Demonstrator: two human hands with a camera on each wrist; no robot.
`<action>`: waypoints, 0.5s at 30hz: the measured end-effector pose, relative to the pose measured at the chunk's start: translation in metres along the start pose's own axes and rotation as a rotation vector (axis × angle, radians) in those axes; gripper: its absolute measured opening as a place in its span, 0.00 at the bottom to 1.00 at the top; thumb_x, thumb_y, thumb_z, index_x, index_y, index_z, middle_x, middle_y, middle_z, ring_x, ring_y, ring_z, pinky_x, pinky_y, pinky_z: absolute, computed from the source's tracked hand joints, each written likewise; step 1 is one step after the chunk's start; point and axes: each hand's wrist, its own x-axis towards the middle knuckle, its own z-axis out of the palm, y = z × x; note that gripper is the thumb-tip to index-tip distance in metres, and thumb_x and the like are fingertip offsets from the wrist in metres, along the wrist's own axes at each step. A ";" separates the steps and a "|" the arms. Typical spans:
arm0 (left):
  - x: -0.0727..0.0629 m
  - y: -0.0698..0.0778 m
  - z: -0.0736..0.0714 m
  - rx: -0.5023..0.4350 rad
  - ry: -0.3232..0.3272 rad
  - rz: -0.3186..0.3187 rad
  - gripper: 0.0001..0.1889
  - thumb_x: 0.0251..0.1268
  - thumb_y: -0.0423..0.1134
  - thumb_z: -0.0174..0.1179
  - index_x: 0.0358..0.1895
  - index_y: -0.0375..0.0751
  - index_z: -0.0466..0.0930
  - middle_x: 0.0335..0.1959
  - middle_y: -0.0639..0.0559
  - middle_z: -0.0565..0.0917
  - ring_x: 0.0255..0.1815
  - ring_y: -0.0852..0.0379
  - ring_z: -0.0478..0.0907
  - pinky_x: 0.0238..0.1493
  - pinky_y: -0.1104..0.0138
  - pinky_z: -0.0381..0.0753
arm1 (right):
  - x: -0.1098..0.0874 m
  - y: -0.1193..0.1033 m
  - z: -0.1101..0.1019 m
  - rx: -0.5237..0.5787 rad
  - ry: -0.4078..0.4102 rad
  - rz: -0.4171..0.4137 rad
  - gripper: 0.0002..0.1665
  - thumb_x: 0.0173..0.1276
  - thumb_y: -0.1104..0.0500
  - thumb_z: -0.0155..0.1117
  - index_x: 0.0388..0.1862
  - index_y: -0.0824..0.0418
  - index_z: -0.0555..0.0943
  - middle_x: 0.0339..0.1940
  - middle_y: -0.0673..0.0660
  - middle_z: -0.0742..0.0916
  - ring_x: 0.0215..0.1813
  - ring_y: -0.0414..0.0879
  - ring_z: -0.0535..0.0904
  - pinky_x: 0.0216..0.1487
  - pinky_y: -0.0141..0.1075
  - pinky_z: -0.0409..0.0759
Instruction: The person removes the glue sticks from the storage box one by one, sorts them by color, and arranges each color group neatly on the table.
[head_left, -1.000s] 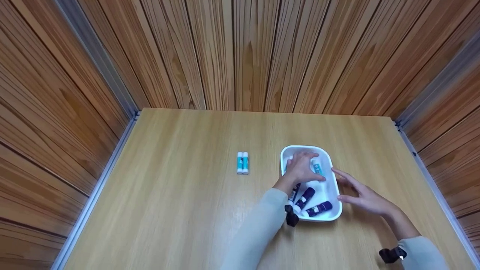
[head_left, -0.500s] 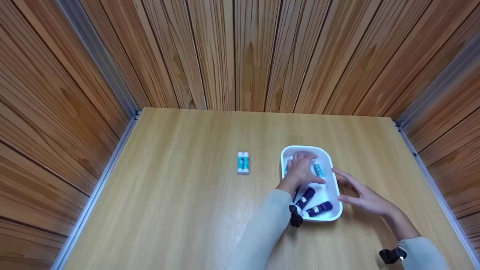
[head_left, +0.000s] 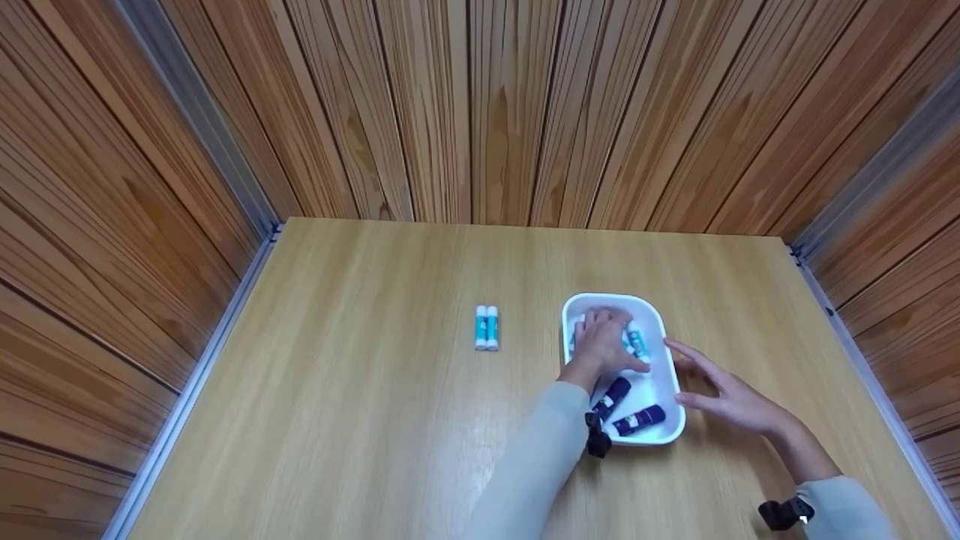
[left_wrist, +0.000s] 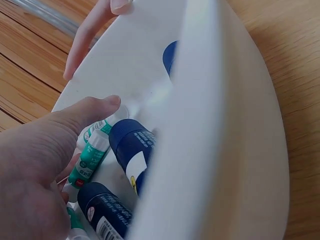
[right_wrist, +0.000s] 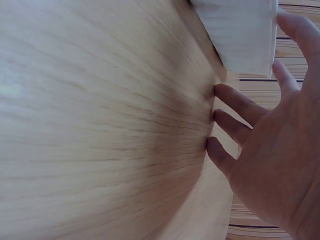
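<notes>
My left hand [head_left: 602, 343] reaches into a white plastic tub [head_left: 670, 409], fingers spread and thumb pointing right. In the left wrist view its fingers are beside a small green-and-white glue stick [left_wrist: 90, 159], while the thumb stands apart from it. Another small glue stick [head_left: 637, 341] lies by the tub's right wall. Fat dark blue tubes [head_left: 639, 420] lie at the near end, partly under the left wrist. My right hand [head_left: 727, 394] rests outside the tub's right side. Its thumb and index finger touch the rim, and other fingertips rest on the table.
Two small teal-and-white glue sticks [head_left: 486, 328] lie side by side on the wooden table [head_left: 360, 390], left of the tub. Wood-panelled walls [head_left: 495, 112] enclose the back and sides. Metal rails [head_left: 195, 367] run along the table's side edges.
My left hand has shifted slightly right and nearer inside the tub. A second small glue stick now shows against the one by the right wall. The right hand stays put.
</notes>
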 end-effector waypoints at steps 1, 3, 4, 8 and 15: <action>0.000 0.000 0.001 0.002 0.002 0.000 0.46 0.60 0.61 0.85 0.82 0.68 0.74 0.80 0.63 0.77 0.83 0.59 0.67 0.88 0.61 0.63 | 0.000 0.000 0.000 0.000 0.001 -0.001 0.50 0.87 0.56 0.64 0.97 0.52 0.49 0.86 0.75 0.72 0.86 0.81 0.65 0.77 0.89 0.59; 0.002 0.000 0.003 0.005 0.008 -0.002 0.46 0.60 0.61 0.85 0.82 0.68 0.74 0.79 0.63 0.77 0.83 0.59 0.68 0.87 0.61 0.64 | 0.000 0.000 0.000 0.001 0.003 0.000 0.50 0.87 0.56 0.64 0.97 0.52 0.49 0.86 0.75 0.72 0.86 0.82 0.65 0.77 0.89 0.59; 0.003 0.000 0.005 0.005 0.014 -0.002 0.46 0.59 0.60 0.86 0.81 0.68 0.75 0.79 0.63 0.77 0.83 0.59 0.68 0.87 0.61 0.64 | 0.000 0.000 0.000 0.002 0.004 0.001 0.50 0.87 0.56 0.64 0.97 0.53 0.49 0.86 0.75 0.72 0.86 0.82 0.65 0.77 0.89 0.59; 0.011 -0.002 0.014 0.051 0.026 -0.002 0.46 0.57 0.59 0.87 0.81 0.67 0.76 0.79 0.64 0.78 0.81 0.59 0.68 0.83 0.62 0.65 | 0.000 0.001 0.001 0.003 0.006 0.000 0.50 0.87 0.56 0.65 0.97 0.53 0.50 0.86 0.75 0.73 0.86 0.81 0.66 0.78 0.88 0.61; 0.017 -0.002 0.019 0.084 0.039 -0.004 0.45 0.57 0.58 0.87 0.79 0.68 0.78 0.77 0.67 0.79 0.82 0.59 0.67 0.81 0.64 0.65 | -0.001 -0.002 0.000 -0.008 0.008 -0.002 0.50 0.87 0.56 0.65 0.97 0.53 0.50 0.85 0.75 0.74 0.85 0.81 0.68 0.78 0.86 0.65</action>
